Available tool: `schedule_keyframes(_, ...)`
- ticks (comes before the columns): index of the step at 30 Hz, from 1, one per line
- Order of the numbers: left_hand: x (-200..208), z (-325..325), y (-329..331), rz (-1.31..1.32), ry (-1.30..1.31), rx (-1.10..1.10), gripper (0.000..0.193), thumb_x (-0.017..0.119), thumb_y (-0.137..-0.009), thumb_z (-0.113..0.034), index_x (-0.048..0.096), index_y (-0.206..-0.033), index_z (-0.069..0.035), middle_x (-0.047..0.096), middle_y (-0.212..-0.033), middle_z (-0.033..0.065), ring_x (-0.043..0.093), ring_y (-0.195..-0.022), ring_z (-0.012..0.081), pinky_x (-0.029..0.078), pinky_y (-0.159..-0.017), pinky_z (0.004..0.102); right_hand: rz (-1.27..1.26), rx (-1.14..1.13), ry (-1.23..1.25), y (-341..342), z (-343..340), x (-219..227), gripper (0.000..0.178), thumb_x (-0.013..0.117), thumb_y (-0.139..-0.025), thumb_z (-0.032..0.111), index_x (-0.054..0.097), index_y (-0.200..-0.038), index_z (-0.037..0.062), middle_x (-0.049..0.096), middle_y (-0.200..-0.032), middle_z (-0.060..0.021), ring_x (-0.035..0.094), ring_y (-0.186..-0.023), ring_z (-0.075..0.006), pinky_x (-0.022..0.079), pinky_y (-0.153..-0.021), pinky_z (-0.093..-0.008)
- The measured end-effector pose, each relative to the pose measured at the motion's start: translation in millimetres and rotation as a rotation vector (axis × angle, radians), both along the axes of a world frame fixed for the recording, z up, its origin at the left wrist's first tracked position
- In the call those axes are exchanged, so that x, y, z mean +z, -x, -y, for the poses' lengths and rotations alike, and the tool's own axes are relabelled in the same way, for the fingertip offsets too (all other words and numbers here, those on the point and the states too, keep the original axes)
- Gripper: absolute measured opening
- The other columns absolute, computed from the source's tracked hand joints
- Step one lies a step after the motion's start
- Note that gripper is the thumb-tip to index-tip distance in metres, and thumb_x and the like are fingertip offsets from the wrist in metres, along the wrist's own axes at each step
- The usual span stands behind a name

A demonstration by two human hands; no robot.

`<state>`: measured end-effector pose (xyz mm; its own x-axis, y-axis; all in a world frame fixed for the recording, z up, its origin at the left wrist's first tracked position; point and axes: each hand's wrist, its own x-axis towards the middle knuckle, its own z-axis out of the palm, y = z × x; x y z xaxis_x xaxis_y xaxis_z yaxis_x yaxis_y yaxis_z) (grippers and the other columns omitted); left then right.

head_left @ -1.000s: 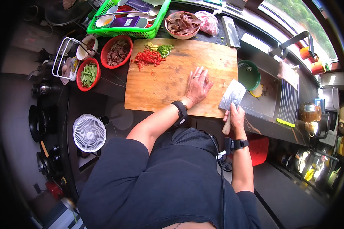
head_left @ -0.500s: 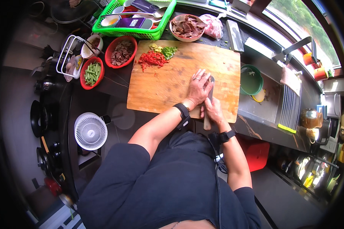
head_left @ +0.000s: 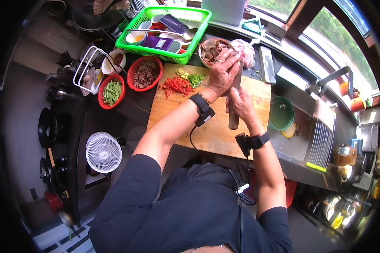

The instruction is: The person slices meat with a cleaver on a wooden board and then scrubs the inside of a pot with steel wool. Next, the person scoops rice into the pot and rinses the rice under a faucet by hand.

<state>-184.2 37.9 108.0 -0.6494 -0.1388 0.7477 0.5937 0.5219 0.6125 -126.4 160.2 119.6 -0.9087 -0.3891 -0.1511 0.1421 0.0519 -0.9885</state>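
Observation:
A kitchen knife (head_left: 234,119) with a brown handle is raised over the right half of the wooden cutting board (head_left: 177,130). My right hand (head_left: 242,105) is closed around its handle. Along the blade, my left hand (head_left: 222,75) presses with its thumb and fingers; anything between palm and blade is hidden. The left fingertips overlap the right edge of a bowl of sliced meat (head_left: 211,52) behind the board. On the board's far left corner lie chopped red chili (head_left: 175,86), chopped green pieces (head_left: 195,80) and some pale yellow slices (head_left: 181,73).
A red bowl of meat pieces (head_left: 144,75) and one of cut green vegetables (head_left: 112,92) stand left of the board. Behind is a green basket (head_left: 169,57). A plastic bag (head_left: 247,52) and a grey whetstone-like block (head_left: 267,65) lie behind right; a green basin (head_left: 281,113) sits in the sink.
Both hands and the knife have moved away from my body and up off the board, toward the bowl of sliced meat. The view has shifted too.

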Motion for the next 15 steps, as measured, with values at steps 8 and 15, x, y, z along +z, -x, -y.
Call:
schedule_keyframes(8, -24.5, 21.6, 93.2, 0.038, 0.023, 0.171, 0.023, 0.059, -0.082, -0.021, 0.066, -0.098, -0.006, 0.060, -0.106, 0.0202, 0.055, -0.104, 0.0341, 0.041, -0.093, 0.0389, -0.043, -0.100, -0.030, 53.3, 2.8, -1.6, 0.024, 0.039, -0.090, 0.019, 0.047, -0.079, -0.0011, 0.054, -0.055, -0.0096, 0.056, -0.040, -0.0189, 0.045, -0.038, -0.0298)
schedule_keyframes(15, -66.7, 45.0, 121.3, 0.240, 0.352, 0.272, 0.020, 0.058, -0.079, -0.024, 0.067, -0.085, -0.008, 0.063, -0.096, 0.0095, 0.054, -0.097, 0.0300, 0.038, -0.089, 0.0410, 0.008, -0.217, -0.111, 21.3, -53.9, -22.1, 0.026, 0.040, -0.094, 0.020, 0.045, -0.078, 0.0002, 0.055, -0.057, -0.0086, 0.056, -0.042, -0.0159, 0.044, -0.038, -0.0272)
